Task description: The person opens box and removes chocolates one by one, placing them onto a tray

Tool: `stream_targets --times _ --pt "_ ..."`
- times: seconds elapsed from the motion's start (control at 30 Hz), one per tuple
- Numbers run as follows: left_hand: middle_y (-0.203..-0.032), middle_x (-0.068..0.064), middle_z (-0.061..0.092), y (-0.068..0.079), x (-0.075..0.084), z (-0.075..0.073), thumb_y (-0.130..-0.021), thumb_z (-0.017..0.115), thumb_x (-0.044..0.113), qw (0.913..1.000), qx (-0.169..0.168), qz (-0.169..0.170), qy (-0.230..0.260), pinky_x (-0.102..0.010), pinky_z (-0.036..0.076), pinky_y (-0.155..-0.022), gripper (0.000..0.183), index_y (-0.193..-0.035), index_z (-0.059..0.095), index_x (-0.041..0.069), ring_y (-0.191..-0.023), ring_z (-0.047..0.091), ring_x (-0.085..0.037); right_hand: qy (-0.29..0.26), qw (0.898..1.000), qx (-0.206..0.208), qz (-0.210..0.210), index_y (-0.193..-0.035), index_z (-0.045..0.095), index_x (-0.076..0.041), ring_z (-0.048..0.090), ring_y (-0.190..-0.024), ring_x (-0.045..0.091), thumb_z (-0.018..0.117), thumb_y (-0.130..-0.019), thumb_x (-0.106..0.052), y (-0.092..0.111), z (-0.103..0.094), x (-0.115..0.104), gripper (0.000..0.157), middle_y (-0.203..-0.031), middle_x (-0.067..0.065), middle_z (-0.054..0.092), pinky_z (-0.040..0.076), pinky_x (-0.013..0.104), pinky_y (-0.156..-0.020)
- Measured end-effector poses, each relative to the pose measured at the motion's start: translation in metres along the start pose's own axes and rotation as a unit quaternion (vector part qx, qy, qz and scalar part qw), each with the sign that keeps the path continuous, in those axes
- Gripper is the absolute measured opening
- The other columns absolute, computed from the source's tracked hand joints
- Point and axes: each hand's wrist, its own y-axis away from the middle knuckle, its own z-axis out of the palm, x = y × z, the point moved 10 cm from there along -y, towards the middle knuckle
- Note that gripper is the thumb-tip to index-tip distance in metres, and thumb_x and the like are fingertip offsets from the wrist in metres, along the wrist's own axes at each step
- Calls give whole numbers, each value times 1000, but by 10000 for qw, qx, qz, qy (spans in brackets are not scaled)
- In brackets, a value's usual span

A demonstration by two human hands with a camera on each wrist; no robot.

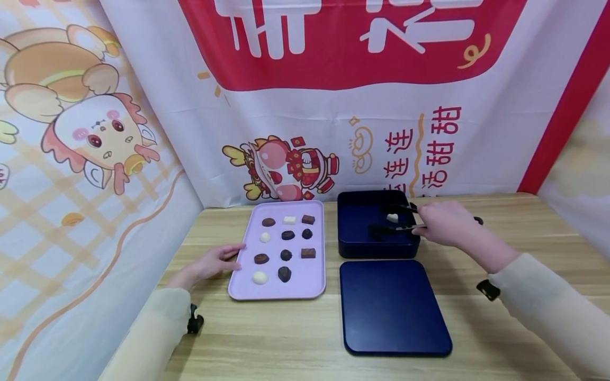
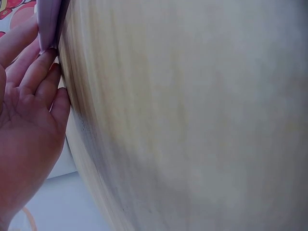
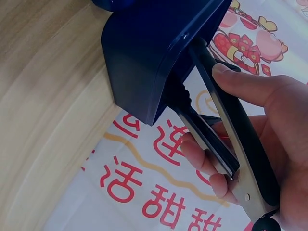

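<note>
My right hand [image 1: 443,222] grips a pair of black-and-metal tongs [image 3: 245,139], thumb on one arm and fingers on the other. Their spread ends reach over the right wall into a dark blue box [image 1: 378,251]. Between them, inside the box, is a small white chocolate [image 1: 392,217]; no contact with the tongs shows. My left hand [image 1: 209,263] touches the left rim of a lilac tray [image 1: 305,286], its fingers fairly straight in the left wrist view. On the tray lie several chocolates, among them a white oval one [image 1: 259,277] and a dark square one [image 1: 308,253].
A dark blue lid [image 1: 395,307] lies flat on the wooden table [image 1: 267,338], in front of the box. Behind the tray and box hangs a printed cloth [image 1: 286,111], and another patterned cloth [image 1: 71,211] rises at the left.
</note>
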Motion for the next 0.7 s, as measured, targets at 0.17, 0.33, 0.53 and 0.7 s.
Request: stream_targets --times 0.17,0.33,0.53,0.7 --pt "-148 -26 34 2 3 0 -90 69 12 10000 23 5 13 -51 18 -114 64 -146 39 -1 -139 27 -40 -4 10000 17 26 -71 52 -10 47 -49 17 75 -83 -31 1 -2 2 33 -57 -1 46 43 40 -44" --pt "-149 -25 33 2 3 1 -90 69 11 10000 -6 -33 28 -50 18 -114 65 -146 39 -1 -139 27 -40 -9 10000 -61 57 -74 55 -10 46 -50 16 74 -84 -33 2 2 7 31 -59 -2 47 42 38 -44" --pt "-149 -26 32 1 2 1 -90 68 10 10000 4 -26 74 -50 18 -114 64 -146 38 -2 -140 26 -40 -14 10000 57 10 -83 60 -7 51 -51 17 76 -84 -34 2 4 15 31 -61 -1 53 44 40 -44" --pt "-149 -26 33 2 3 1 -91 68 10 10000 16 6 46 -50 17 -114 64 -146 38 -1 -139 26 -39 51 9996 279 -66 -78 57 -9 51 -51 17 78 -81 -34 3 0 20 33 -59 -2 51 43 40 -44"
